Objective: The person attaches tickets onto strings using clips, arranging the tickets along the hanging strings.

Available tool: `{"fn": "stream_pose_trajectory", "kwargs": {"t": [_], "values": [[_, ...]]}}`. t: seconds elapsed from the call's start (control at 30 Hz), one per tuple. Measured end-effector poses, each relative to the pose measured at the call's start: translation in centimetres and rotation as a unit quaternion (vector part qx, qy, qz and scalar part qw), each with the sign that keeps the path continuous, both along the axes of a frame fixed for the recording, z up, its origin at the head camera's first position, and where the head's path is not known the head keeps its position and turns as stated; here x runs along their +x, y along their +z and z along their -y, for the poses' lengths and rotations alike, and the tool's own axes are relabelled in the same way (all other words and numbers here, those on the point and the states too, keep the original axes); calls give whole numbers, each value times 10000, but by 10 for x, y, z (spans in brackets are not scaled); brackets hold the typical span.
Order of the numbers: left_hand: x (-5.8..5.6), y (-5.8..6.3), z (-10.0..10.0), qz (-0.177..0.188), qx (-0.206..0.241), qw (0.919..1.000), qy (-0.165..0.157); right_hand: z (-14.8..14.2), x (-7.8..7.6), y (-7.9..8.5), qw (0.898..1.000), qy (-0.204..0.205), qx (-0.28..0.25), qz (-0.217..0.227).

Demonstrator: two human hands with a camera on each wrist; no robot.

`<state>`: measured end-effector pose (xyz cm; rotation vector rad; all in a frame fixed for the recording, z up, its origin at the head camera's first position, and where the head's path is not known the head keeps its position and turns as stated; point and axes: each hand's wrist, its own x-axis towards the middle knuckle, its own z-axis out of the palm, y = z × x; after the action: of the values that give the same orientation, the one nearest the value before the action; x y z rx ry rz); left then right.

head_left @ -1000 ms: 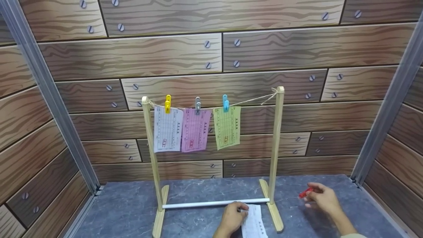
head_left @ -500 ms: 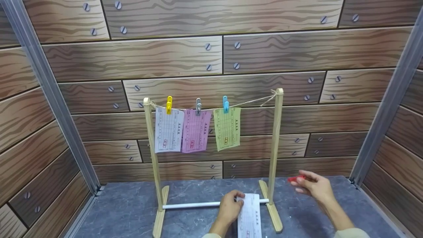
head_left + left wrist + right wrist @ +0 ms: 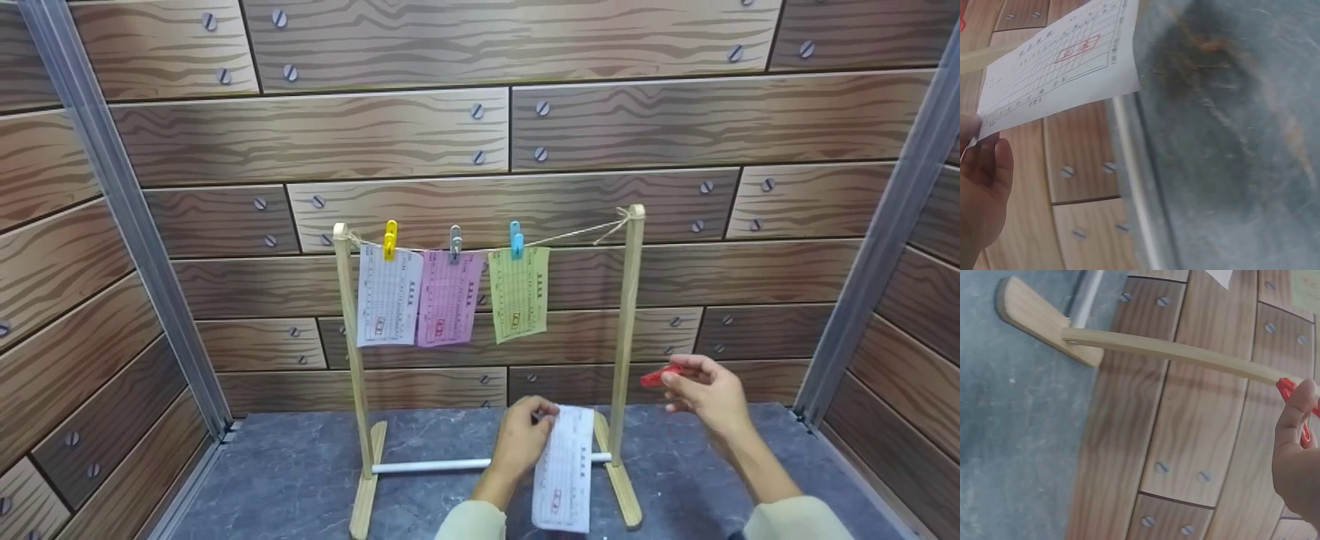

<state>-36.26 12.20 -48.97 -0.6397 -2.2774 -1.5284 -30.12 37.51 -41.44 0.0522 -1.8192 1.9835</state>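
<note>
My left hand [image 3: 523, 439] pinches a white printed slip [image 3: 564, 472] by its top left corner. The slip hangs in front of the white crossbar [image 3: 431, 466], and its red stamp shows near the bottom. In the left wrist view the same slip [image 3: 1067, 62] stretches away from my fingers. Off to the right of the rack, my right hand [image 3: 709, 394] pinches a red clothespin [image 3: 660, 376] between thumb and fingers. On the string [image 3: 574, 234] hang a white slip [image 3: 388, 300] under a yellow clothespin [image 3: 391, 240], a pink slip [image 3: 450, 304] under a grey one, and a green slip [image 3: 519, 296] under a blue one.
The wooden rack has a left post [image 3: 352, 352] and a right post [image 3: 628, 337], the latter standing between my hands. Its feet rest on a grey marbled table [image 3: 285, 480]. Wood-patterned panels [image 3: 420, 135] with metal corner profiles enclose the back and sides.
My left hand has raised the white slip from the table area to in front of the crossbar. My right hand has moved up and slightly left with the red clothespin.
</note>
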Motion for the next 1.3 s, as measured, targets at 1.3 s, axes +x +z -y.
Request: {"fn": "stream_pose_trajectory", "kwargs": {"t": [1.3], "values": [[-22,188,-20,-2316,532,9569,1672,36,1,114,9840,1184,-45,-1328]]}}
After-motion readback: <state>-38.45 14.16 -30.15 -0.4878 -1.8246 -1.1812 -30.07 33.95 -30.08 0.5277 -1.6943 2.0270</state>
